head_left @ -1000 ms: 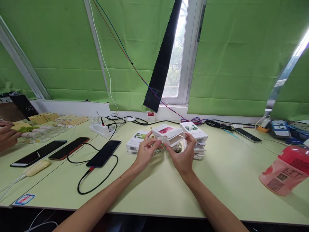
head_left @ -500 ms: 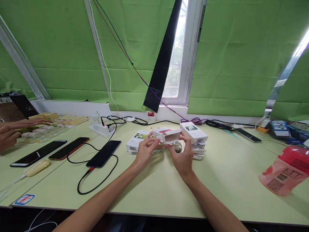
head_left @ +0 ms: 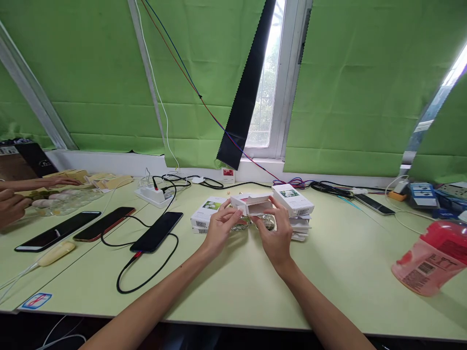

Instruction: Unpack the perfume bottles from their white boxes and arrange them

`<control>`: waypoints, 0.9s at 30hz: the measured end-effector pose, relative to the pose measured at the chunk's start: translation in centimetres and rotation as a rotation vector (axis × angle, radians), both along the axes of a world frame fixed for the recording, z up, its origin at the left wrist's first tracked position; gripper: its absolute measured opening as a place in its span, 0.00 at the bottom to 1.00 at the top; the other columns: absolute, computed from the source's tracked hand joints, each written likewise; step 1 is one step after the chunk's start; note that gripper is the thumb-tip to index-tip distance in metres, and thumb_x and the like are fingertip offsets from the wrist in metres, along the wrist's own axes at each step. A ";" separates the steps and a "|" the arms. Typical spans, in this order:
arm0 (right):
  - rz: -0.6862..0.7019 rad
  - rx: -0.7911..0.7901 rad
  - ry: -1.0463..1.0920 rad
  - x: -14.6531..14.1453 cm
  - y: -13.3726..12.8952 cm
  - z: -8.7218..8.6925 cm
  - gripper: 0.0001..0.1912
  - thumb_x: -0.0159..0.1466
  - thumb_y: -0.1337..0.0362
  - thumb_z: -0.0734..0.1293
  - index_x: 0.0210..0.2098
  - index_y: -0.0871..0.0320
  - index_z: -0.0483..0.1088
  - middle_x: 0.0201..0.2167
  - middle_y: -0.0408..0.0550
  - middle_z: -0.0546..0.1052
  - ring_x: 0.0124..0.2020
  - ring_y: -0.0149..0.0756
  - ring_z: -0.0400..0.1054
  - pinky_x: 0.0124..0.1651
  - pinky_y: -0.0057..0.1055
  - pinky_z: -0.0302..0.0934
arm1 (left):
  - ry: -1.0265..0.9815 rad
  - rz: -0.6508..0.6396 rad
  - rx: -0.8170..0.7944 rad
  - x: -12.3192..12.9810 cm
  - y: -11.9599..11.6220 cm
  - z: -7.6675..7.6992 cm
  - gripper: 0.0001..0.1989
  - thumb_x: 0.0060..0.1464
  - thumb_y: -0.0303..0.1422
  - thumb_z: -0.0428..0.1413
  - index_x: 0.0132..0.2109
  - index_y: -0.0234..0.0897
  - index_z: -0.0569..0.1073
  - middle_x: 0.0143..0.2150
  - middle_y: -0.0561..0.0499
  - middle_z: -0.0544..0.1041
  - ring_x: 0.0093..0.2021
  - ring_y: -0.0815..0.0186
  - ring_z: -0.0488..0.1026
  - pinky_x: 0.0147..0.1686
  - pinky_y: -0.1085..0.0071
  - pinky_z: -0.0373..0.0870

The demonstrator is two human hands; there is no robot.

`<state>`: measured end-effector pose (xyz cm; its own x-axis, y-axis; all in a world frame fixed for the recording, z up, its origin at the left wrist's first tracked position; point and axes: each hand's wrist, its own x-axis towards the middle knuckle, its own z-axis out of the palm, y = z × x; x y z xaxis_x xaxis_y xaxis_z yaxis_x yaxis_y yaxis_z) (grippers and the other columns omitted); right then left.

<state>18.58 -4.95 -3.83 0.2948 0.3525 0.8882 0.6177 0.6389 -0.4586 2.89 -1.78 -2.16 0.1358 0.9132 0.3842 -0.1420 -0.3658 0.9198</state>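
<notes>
Between my hands is a small white cardboard box (head_left: 249, 200) with a pink print, its near end open toward me. My left hand (head_left: 221, 225) grips the box's left side with thumb and fingers. At the right of the opening, my right hand (head_left: 274, 232) has its fingers bent at the box's edge and flap. Under the box, partly covered by my hands, are clear glass-like round pieces (head_left: 241, 224). White boxes with a green flower print (head_left: 204, 212) lie to the left, and a stack of similar boxes (head_left: 292, 200) rises at the right.
Left of me lie a phone on a cable (head_left: 156, 232), two more phones and a white power strip (head_left: 153, 194). A co-worker's hands (head_left: 12, 209) are at the far left by a clear tray. At the right stand a pink-red canister (head_left: 430, 257) and another phone (head_left: 374, 204).
My right fingers have shifted slightly up and left at the box's open end, and the flap sits differently. My left hand keeps its hold. The co-worker's far hand has moved a little.
</notes>
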 end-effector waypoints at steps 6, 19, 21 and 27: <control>-0.014 -0.006 -0.001 0.0 0.1 0.0 0.08 0.63 0.62 0.73 0.38 0.54 0.71 0.58 0.58 0.74 0.59 0.48 0.69 0.57 0.49 0.67 | 0.036 -0.011 0.007 -0.2 -0.1 0.0 0.14 0.52 0.46 0.65 0.33 0.40 0.83 0.35 0.39 0.83 0.77 0.54 0.42 0.54 0.58 0.74; -0.047 -0.007 0.027 -0.1 0.0 0.2 0.09 0.62 0.60 0.74 0.37 0.55 0.72 0.56 0.57 0.75 0.58 0.48 0.70 0.56 0.48 0.66 | 0.113 0.012 0.015 -0.1 -0.5 0.5 0.17 0.53 0.50 0.63 0.34 0.40 0.83 0.33 0.38 0.83 0.77 0.55 0.43 0.64 0.54 0.62; -0.045 -0.007 0.032 -0.1 0.1 0.1 0.09 0.62 0.60 0.74 0.37 0.55 0.72 0.56 0.57 0.75 0.58 0.48 0.70 0.56 0.48 0.66 | 0.130 0.022 0.026 -0.2 -0.5 0.4 0.18 0.53 0.50 0.63 0.34 0.40 0.83 0.33 0.39 0.83 0.77 0.54 0.44 0.65 0.54 0.60; -0.026 -0.058 0.036 -0.1 0.0 0.1 0.09 0.62 0.59 0.74 0.38 0.54 0.73 0.54 0.56 0.75 0.59 0.48 0.69 0.56 0.46 0.66 | 0.152 0.014 0.039 -0.2 -0.5 0.3 0.16 0.54 0.49 0.62 0.34 0.41 0.83 0.32 0.40 0.82 0.76 0.56 0.46 0.68 0.53 0.56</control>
<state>18.46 -4.92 -3.71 0.3363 0.3946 0.8551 0.6161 0.5945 -0.5167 2.70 -2.32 -1.83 0.1825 0.9001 0.3957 0.0031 -0.4030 0.9152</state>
